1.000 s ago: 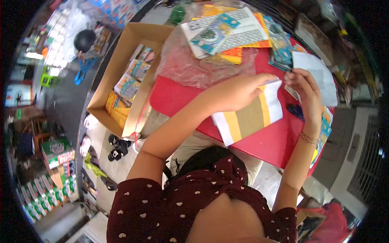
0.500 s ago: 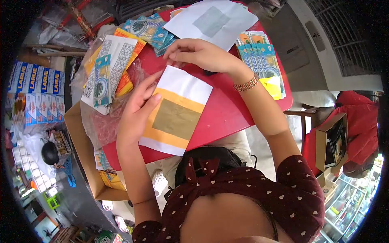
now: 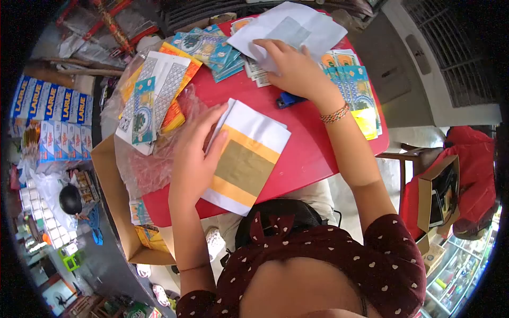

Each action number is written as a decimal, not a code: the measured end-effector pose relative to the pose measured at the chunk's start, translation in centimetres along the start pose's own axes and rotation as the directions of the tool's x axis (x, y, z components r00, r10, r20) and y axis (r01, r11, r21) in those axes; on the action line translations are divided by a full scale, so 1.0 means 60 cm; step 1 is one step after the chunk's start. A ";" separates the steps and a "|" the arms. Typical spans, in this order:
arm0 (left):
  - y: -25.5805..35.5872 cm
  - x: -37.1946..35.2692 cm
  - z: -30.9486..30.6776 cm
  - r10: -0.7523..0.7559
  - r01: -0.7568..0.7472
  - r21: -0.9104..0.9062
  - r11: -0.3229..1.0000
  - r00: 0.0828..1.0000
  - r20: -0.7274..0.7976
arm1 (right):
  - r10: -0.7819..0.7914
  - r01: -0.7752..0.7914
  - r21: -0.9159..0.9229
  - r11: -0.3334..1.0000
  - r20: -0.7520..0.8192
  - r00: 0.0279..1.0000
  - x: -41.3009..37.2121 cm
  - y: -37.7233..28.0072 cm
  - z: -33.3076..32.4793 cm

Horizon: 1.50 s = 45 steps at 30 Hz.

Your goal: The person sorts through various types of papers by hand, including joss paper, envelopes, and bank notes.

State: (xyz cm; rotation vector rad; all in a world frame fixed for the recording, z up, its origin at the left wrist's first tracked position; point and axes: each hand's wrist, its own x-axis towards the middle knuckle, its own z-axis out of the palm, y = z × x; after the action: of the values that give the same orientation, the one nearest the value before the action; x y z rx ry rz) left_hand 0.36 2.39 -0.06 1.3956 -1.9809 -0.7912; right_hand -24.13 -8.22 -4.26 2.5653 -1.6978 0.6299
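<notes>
My left hand point(image 3: 197, 156) grips the left edge of a folded stack of white joss paper point(image 3: 245, 164), with its thumb on top. An orange band and a gold-brown square mark the stack's face. My right hand point(image 3: 294, 71), a woven bracelet at its wrist, reaches over a large white sheet with a grey square point(image 3: 323, 37) at the table's far side. Its fingers are apart, the fingertips over the sheet's near part. A blue stapler point(image 3: 289, 99) lies just below that hand, partly hidden by it. Beside it are bundles of printed notes point(image 3: 350, 85).
On the red table point(image 3: 313, 143), blue notes point(image 3: 207, 47) and patterned white paper point(image 3: 164, 74) lie over orange packs and clear plastic wrap point(image 3: 138, 175). A cardboard box point(image 3: 108, 180) stands at the table's left. Behind it are stacked LARUE cartons point(image 3: 50, 103). A chair point(image 3: 405, 153) is at right.
My right hand has moved from the top of the folded paper up and right, onto the large white sheet. The stapler and some printed notes have come into view. My left hand keeps its hold.
</notes>
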 end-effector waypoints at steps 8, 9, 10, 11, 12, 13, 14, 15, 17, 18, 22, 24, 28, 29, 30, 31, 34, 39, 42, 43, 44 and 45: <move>-0.041 0.066 -0.114 -0.008 0.046 0.128 0.991 0.958 -0.288 | 0.166 -0.115 0.324 0.939 -0.136 0.977 0.020 -0.003 -0.050; -0.062 0.079 -0.125 0.068 0.026 0.277 0.961 0.944 -0.323 | 0.288 -0.216 0.415 0.884 -0.118 0.950 0.022 -0.004 -0.062; -0.083 0.090 -0.133 0.147 0.013 0.421 0.907 0.927 -0.345 | 0.251 -0.098 0.412 0.906 -0.336 0.908 0.028 0.007 -0.052; -0.112 0.101 -0.134 0.147 0.019 0.425 0.905 0.924 -0.354 | 0.242 -0.087 0.415 0.906 -0.339 0.909 0.030 0.018 -0.049; -0.147 0.109 -0.128 0.167 -0.003 0.451 0.892 0.931 -0.325 | 0.275 -0.065 0.451 0.890 -0.418 0.866 0.031 0.020 -0.050; -0.153 0.113 -0.127 0.185 -0.025 0.475 0.880 0.938 -0.294 | 0.310 -0.041 0.484 0.874 -0.490 0.815 0.034 0.012 -0.053; -0.158 0.108 -0.116 0.042 0.098 0.442 0.892 0.954 -0.297 | 0.370 -0.115 0.510 0.852 -0.434 0.822 0.029 0.005 -0.063; -0.161 0.108 -0.112 0.039 0.104 0.440 0.892 0.951 -0.306 | 0.362 -0.107 0.509 0.854 -0.434 0.825 0.029 -0.002 -0.068; -0.174 0.097 -0.102 -0.021 0.146 0.403 0.903 0.954 -0.298 | 0.423 -0.260 0.546 0.796 -0.194 0.885 0.027 -0.008 -0.067; -0.172 0.093 -0.104 -0.034 0.159 0.402 0.902 0.953 -0.301 | 0.417 -0.259 0.549 0.795 -0.184 0.890 0.026 -0.005 -0.057; -0.171 0.088 -0.116 -0.006 0.107 0.329 0.938 0.956 -0.293 | 0.155 -0.079 0.469 0.880 -0.124 0.980 0.020 -0.003 -0.032; -0.175 0.086 -0.118 -0.020 0.122 0.326 0.938 0.954 -0.299 | 0.025 -0.016 0.391 0.920 -0.019 1.000 0.015 -0.019 -0.043; -0.174 0.086 -0.116 -0.038 0.160 0.373 0.914 0.949 -0.314 | -0.082 0.111 0.346 0.932 -0.098 0.992 0.023 -0.049 -0.046; -0.175 0.086 -0.113 -0.015 0.145 0.391 0.909 0.948 -0.317 | -0.093 0.109 0.471 0.875 -0.057 0.994 0.024 -0.063 -0.051; -0.170 0.086 -0.113 0.016 0.125 0.424 0.897 0.950 -0.312 | -0.110 0.097 0.585 0.805 -0.014 0.994 0.028 -0.076 -0.053; -0.169 0.086 -0.109 0.012 0.132 0.421 0.897 0.947 -0.321 | -0.119 0.103 0.584 0.805 -0.012 0.993 0.034 -0.087 -0.049; -0.172 0.087 -0.099 0.106 0.080 0.478 0.875 0.931 -0.349 | -0.136 -0.468 0.875 -0.125 0.452 0.882 0.050 -0.122 -0.025; -0.175 0.086 -0.097 0.028 0.144 0.495 0.857 0.946 -0.323 | -0.188 -0.650 0.677 -0.345 0.629 0.754 0.088 -0.164 0.027; -0.170 0.084 -0.093 0.039 0.130 0.505 0.853 0.950 -0.311 | -0.122 -0.621 0.696 -0.361 0.625 0.771 0.101 -0.180 0.037; -0.167 0.086 -0.095 0.037 0.136 0.502 0.854 0.947 -0.318 | -0.109 -0.595 0.717 -0.364 0.601 0.792 0.104 -0.180 0.040; -0.164 0.089 -0.100 -0.008 0.155 0.398 0.904 0.938 -0.348 | -0.095 -0.568 0.736 -0.369 0.578 0.810 0.106 -0.181 0.042; -0.162 0.091 -0.104 -0.054 0.170 0.290 0.942 0.927 -0.371 | -0.099 -0.571 0.735 -0.366 0.579 0.809 0.107 -0.185 0.036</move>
State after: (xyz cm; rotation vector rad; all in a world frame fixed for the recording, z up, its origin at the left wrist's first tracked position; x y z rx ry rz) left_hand 9.35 -6.31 -2.57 1.7138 -1.8007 -0.2365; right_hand -11.46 -9.75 -1.77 2.9639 -2.6233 3.0948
